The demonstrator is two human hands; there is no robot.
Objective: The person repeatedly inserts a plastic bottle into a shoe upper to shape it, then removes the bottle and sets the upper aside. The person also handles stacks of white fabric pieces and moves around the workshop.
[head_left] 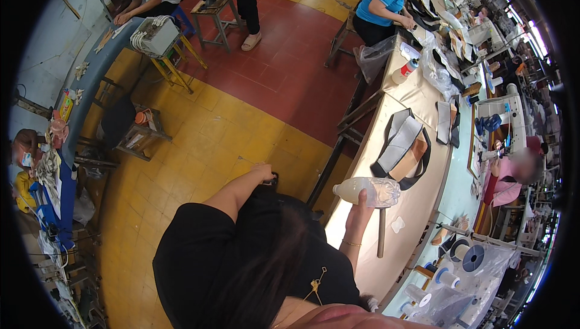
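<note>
My right hand [359, 209] is wrapped round a clear plastic bottle [367, 191] with pale contents, tilted almost flat above the work table [408, 219]. Below the bottle a brown rod-like handle [381, 238] lies on the table; its upper end is hidden by the bottle. In front of my body, over the floor, my left hand [263, 172] is closed, with a small dark thing next to its fingers. A thin stick-like thing shows just beyond it, and I cannot tell whether the hand holds it. Grey, black and tan cut pieces [401, 148] lie on the table beyond the bottle.
A red-and-white bottle [403, 72] stands farther along the table, near a person in blue [380, 0]. Thread spools [448, 277] and a sewing machine [507, 118] are at right. A low wooden stool [144, 137] stands at left, before a curved blue bench [90, 87].
</note>
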